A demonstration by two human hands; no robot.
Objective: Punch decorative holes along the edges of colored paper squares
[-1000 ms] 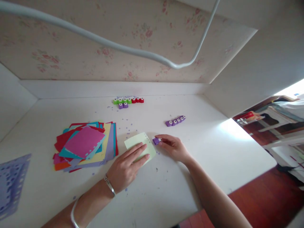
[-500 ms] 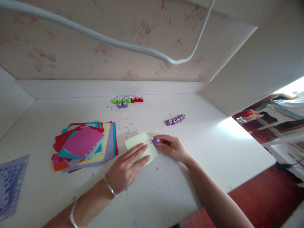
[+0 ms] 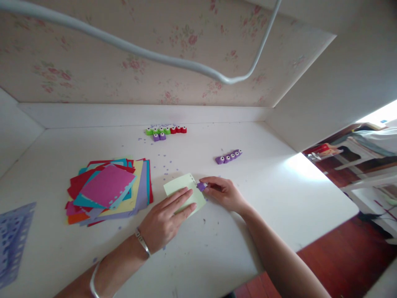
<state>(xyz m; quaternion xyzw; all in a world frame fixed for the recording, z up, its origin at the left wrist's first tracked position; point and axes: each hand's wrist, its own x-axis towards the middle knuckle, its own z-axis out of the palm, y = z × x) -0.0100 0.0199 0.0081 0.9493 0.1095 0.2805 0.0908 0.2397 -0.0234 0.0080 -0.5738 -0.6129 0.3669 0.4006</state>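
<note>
Head view: pale green paper (image 3: 179,183) is lying on the white desk (image 3: 279,194), and my left hand (image 3: 166,219) is pressing it with fingers outstretched. At its hole-lined edge, my right hand (image 3: 223,194) is pinching a purple punch (image 3: 201,187). Colored papers (image 3: 108,186) are lying piled leftward; more punches (image 3: 228,157) are sitting farther back.

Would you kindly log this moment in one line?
left hand: on green paper | right hand: holds purple punch at paper's edge
</note>
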